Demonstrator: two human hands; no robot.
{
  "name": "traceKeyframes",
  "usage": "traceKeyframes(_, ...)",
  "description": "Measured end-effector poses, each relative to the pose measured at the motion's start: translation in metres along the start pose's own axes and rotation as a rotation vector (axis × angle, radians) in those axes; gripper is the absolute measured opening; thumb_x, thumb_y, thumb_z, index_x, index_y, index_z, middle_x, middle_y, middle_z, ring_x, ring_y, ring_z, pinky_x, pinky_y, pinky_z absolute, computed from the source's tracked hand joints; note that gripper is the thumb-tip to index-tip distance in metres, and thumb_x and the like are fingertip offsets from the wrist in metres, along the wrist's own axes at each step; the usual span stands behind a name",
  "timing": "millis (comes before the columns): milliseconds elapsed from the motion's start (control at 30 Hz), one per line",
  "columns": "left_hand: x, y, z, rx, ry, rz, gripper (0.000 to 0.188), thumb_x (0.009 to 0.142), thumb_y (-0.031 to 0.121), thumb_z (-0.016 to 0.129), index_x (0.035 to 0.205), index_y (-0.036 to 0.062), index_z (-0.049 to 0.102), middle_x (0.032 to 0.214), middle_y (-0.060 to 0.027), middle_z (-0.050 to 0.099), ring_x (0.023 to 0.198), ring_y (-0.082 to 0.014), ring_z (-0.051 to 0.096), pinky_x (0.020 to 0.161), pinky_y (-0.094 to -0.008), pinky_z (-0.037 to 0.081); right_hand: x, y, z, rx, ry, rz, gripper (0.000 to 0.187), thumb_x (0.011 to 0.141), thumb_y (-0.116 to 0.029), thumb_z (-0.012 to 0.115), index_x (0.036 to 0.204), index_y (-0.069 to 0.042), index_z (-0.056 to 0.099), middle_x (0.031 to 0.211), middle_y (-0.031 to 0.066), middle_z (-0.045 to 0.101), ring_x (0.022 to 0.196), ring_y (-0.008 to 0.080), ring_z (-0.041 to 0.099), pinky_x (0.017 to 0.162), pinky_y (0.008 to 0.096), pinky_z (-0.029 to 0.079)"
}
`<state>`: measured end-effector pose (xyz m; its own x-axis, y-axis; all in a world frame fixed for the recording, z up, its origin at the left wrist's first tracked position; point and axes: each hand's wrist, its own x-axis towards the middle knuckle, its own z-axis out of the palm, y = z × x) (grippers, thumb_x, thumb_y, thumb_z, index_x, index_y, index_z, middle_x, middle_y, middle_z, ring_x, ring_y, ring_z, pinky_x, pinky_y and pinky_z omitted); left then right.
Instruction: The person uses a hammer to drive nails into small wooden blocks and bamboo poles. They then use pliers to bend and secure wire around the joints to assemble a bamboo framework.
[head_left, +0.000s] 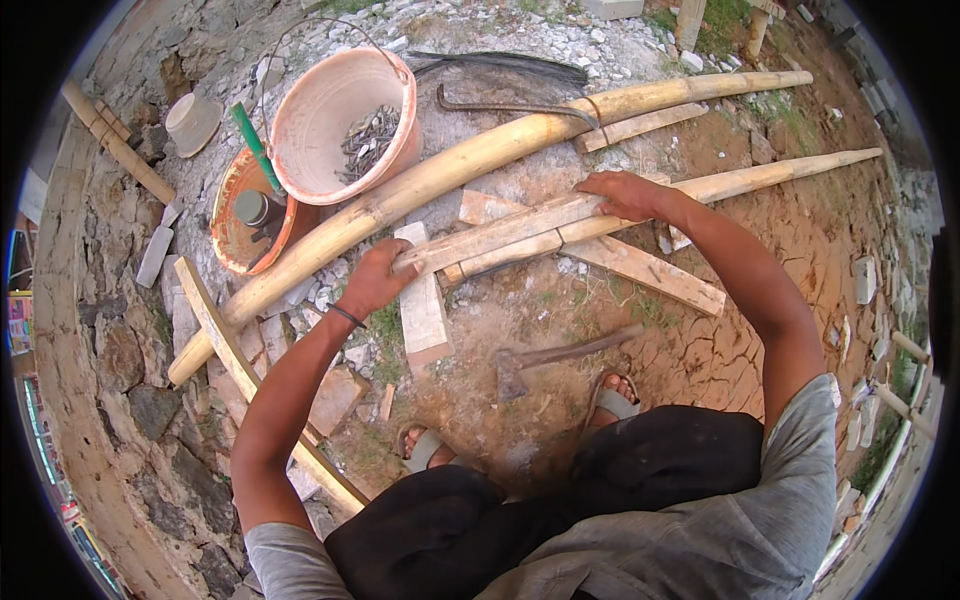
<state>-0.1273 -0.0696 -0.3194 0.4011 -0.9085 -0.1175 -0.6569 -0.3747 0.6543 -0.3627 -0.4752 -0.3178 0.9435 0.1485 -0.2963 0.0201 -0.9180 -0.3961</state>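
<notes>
A long weathered wooden plank point(510, 234) lies level in front of me, with a hand at each end. My left hand point(376, 278) is closed over its left end, my right hand point(622, 196) over the part near its right end. Directly alongside the plank, on my side, runs a thinner bamboo pole point(770, 177), whose tapered end reaches far right. Under them lie a short wooden block point(424, 310) near my left hand and a slanting board point(650, 272). An axe point(560, 362) with a wooden handle rests on the soil just beyond my feet.
A thick bamboo pole point(460, 153) stretches diagonally behind the plank, a bent metal bar point(510, 107) across it. Beyond stand a pinkish bucket point(300, 125) holding nails and an orange bucket point(228, 225). A narrow board point(230, 345) slants at left beside a stone wall point(120, 355).
</notes>
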Motion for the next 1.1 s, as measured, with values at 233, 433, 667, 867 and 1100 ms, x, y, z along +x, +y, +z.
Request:
traceKeyframes(233, 0.016, 0.009, -0.003, 0.219, -0.053, 0.007, 0.05, 0.085, 0.044, 0.067, 0.102, -0.0024, 0.061, 0.101, -0.0234, 0.062, 0.099, -0.0395, 0.06, 0.088, -0.046, 0.048, -0.012, -0.009, -0.005, -0.017, 0.016, 0.013, 0.05, 0.091, -0.014, 0.057, 0.139, -0.01, 0.043, 0.13, 0.0163, 0.052, 0.124, 0.0354, 0.048, 0.102, 0.0478, 0.039)
traceKeyframes(433, 0.019, 0.012, -0.005, 0.355, -0.081, 0.142, 0.05, 0.084, 0.046, 0.068, 0.099, -0.0016, 0.06, 0.093, -0.0228, 0.062, 0.091, -0.0403, 0.06, 0.082, -0.0487, 0.048, -0.019, -0.009, 0.002, -0.036, 0.046, 0.022, 0.05, 0.093, -0.016, 0.055, 0.141, -0.012, 0.041, 0.133, 0.0155, 0.05, 0.125, 0.0352, 0.047, 0.103, 0.0499, 0.037)
traceKeyframes(667, 0.014, 0.016, 0.006, 0.411, 0.031, 0.205, 0.046, 0.082, 0.042, 0.068, 0.096, -0.0007, 0.056, 0.088, -0.019, 0.059, 0.087, -0.0367, 0.059, 0.076, -0.048, 0.047, -0.019, -0.006, 0.009, -0.111, 0.106, 0.026, 0.053, 0.092, -0.015, 0.057, 0.142, -0.015, 0.041, 0.132, 0.0142, 0.05, 0.126, 0.0337, 0.046, 0.102, 0.05, 0.036)
traceKeyframes(867, 0.009, 0.027, 0.011, 0.533, 0.022, 0.149, 0.044, 0.084, 0.04, 0.065, 0.099, -0.0001, 0.055, 0.096, -0.0166, 0.058, 0.095, -0.0331, 0.056, 0.082, -0.0442, 0.044, -0.02, -0.015, 0.003, -0.09, 0.045, 0.056, 0.057, 0.088, -0.015, 0.062, 0.141, -0.013, 0.041, 0.126, 0.0131, 0.053, 0.121, 0.0328, 0.049, 0.1, 0.0477, 0.037)
traceKeyframes(1100, 0.039, 0.058, 0.009, 0.552, -0.071, 0.251, 0.062, 0.081, 0.051, 0.066, 0.108, -0.0025, 0.054, 0.103, -0.0215, 0.057, 0.099, -0.0364, 0.055, 0.089, -0.0448, 0.044, -0.028, -0.027, 0.009, -0.24, 0.196, 0.029, 0.09, 0.064, -0.038, 0.084, 0.14, -0.011, 0.043, 0.126, 0.0109, 0.052, 0.118, 0.029, 0.05, 0.099, 0.0428, 0.039)
